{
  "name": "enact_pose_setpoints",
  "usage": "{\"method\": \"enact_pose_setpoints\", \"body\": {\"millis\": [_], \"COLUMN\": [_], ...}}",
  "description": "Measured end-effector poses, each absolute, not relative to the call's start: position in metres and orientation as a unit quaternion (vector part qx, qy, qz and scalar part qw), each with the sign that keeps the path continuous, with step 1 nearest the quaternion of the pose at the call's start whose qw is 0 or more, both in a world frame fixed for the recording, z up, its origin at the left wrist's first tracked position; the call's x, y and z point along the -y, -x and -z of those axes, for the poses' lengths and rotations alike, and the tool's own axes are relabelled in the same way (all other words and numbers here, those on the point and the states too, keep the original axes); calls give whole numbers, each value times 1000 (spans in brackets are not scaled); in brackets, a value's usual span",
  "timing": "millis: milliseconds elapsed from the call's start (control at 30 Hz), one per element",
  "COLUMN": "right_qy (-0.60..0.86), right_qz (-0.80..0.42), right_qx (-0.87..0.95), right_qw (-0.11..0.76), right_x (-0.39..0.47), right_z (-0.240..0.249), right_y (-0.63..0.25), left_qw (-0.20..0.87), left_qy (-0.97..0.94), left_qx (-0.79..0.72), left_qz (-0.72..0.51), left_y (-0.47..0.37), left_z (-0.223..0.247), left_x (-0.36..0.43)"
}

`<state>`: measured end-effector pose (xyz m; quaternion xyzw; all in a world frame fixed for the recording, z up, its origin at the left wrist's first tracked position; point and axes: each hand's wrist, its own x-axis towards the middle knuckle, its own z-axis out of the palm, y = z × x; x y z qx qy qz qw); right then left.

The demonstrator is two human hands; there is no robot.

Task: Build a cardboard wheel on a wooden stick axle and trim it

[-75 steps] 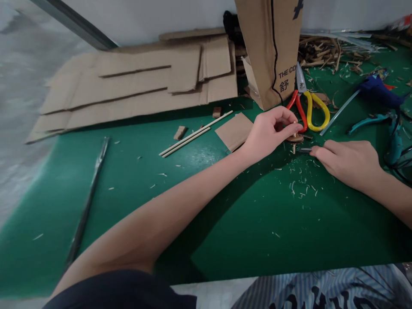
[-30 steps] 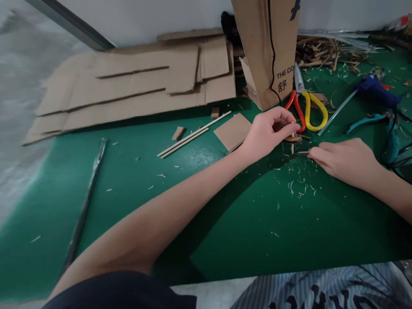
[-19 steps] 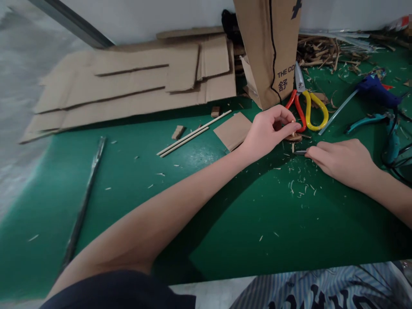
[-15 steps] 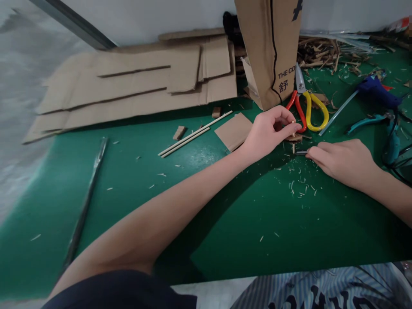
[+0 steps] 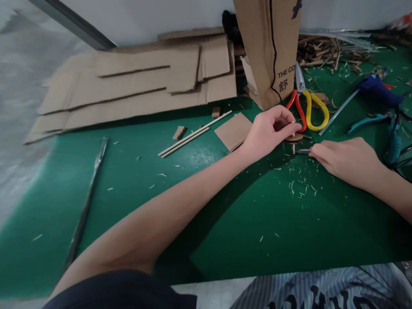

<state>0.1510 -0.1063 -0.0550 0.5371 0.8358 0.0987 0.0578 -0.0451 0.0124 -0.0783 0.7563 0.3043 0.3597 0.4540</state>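
Observation:
Thumb and fingers of my left hand [image 5: 272, 131] are pinched on a short wooden stick [image 5: 293, 148], which passes through a small cardboard disc [image 5: 295, 137]. The stick's lower end points down below the disc. My right hand [image 5: 349, 161] is closed around a small craft knife [image 5: 301, 151]; only its thin grey blade shows, the handle being hidden in the fingers. The blade's tip is at the stick's lower end. Pale shavings [image 5: 302, 187] lie on the green tabletop [image 5: 225, 223] beneath. Just behind the left fingers are scissors [image 5: 305, 103] with red and yellow handles.
A cardboard square [image 5: 234, 131] and two thin sticks [image 5: 193, 139] lie left of my hands. Flat cardboard sheets [image 5: 128, 81] and an upright cardboard box [image 5: 270, 51] stand farther back. To the right are a blue glue gun [image 5: 380, 91] and teal pliers [image 5: 391, 137].
My right hand and the blade have shifted very slightly to the right. The left hand keeps its pinch on the stick in nearly the same place.

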Motion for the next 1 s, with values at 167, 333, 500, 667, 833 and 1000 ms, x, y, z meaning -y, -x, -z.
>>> {"method": "enact_pose_setpoints", "body": {"millis": [167, 333, 500, 667, 833, 1000], "right_qy": [-530, -548, -548, -556, -569, -580], "right_qz": [-115, -157, -151, -142, -144, -144], "right_qx": [-839, -821, -822, -818, -809, -801], "right_qw": [36, -13, -39, -45, -39, -17], "right_x": [107, 106, 106, 107, 106, 102], "right_z": [59, 64, 66, 68, 68, 66], "right_y": [-151, -148, -148, -151, -156, -150], "left_qw": [453, 447, 445, 444, 444, 440], "left_qy": [-757, -756, -756, -753, -754, -758], "left_qx": [-298, -300, -304, -310, -307, -306], "left_qz": [-365, -372, -372, -374, -375, -372], "left_y": [44, 44, 44, 44, 44, 44], "left_z": [79, 80, 80, 81, 80, 78], "left_x": [-13, -14, -15, -15, -14, -13]}}
